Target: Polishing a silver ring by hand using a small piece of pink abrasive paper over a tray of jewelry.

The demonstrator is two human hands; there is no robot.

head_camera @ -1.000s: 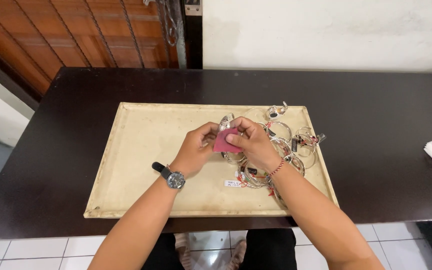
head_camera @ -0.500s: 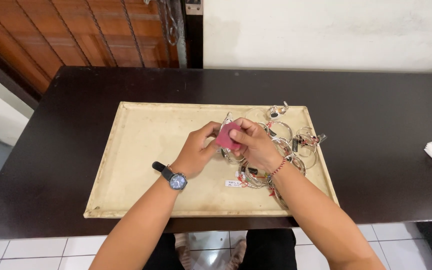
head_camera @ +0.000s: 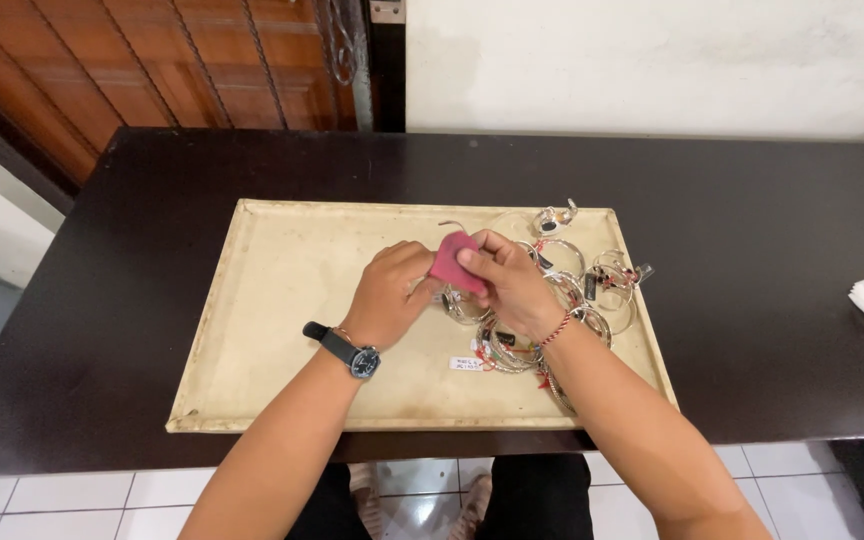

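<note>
A small pink cloth (head_camera: 455, 263) sits between both hands above the middle of the cream tray (head_camera: 272, 300), pinched around a thin silver piece (head_camera: 449, 226), probably a bangle, whose end pokes out just above it. The right hand (head_camera: 512, 285) presses the cloth from the right with thumb and fingers closed on it; the left hand (head_camera: 392, 295) meets it from the left, its fingers curled on what the cloth covers, though its exact grip is hidden. The hands touch, about equally near. A heap of silver bangles (head_camera: 562, 300) with small tags lies just right of the hands, on the tray. The left wrist wears a black wristwatch (head_camera: 347, 352).
</note>
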